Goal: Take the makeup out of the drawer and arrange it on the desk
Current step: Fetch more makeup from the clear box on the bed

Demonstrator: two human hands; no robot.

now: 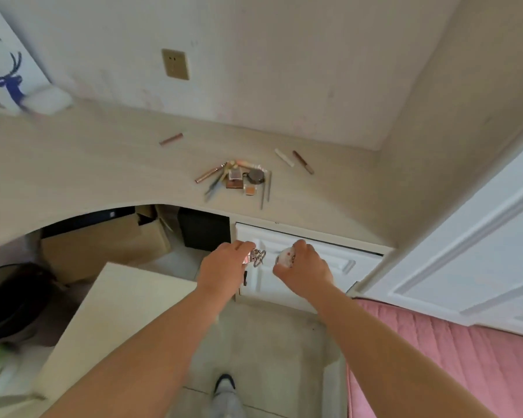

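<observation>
My left hand (224, 267) grips a small pinkish item with a silver metal loop piece (255, 257) hanging from it. My right hand (304, 268) holds a small white container with red marks (287, 257). Both hands hover in front of the white drawer front (329, 260), just below the desk edge. On the light wooden desk (103, 164) lies a pile of makeup (239, 178): pencils, small compacts and a round dark case. A white stick (284, 157), a brown pencil (303, 162) and a pink tube (171, 139) lie apart from the pile.
A deer-print box (8, 61) and a white pouch (47, 99) sit at the desk's far left. Cardboard boxes (103, 239) and a black box (204, 229) stand under the desk. A pale stool top (115, 321) is on my left, a pink bed (441, 357) on my right.
</observation>
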